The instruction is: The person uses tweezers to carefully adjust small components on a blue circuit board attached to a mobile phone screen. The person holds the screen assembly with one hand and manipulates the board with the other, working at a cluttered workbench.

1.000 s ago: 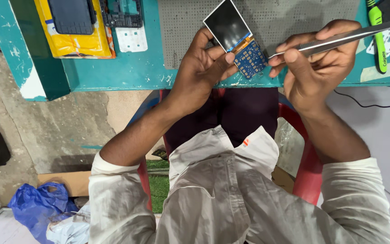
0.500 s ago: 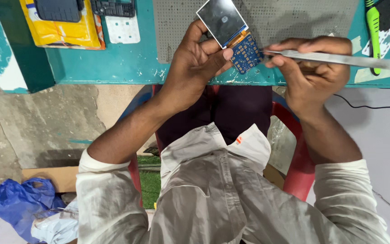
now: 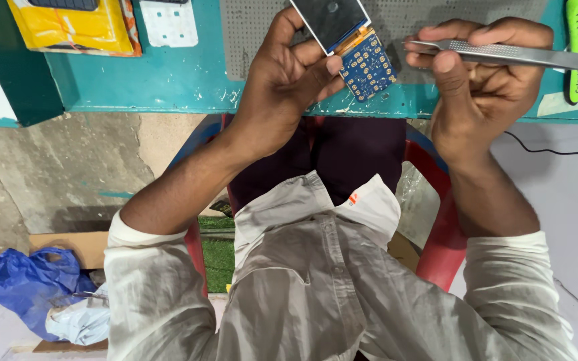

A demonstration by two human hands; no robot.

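Left hand (image 3: 289, 80) pinches small blue circuit board (image 3: 368, 63) with glossy dark screen attached, held above teal tabletop (image 3: 168, 80) edge. Right hand (image 3: 483, 87) clamps thin metal tweezers (image 3: 503, 53), knurled shaft, tips just beside board. Perforated grey mat (image 3: 249, 33) beneath. Yellow packet (image 3: 68, 27) far left.

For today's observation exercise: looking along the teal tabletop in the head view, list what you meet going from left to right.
Yellow packet → white keypad sheet → left hand → blue circuit board → right hand holding metal tweezers → green tool.
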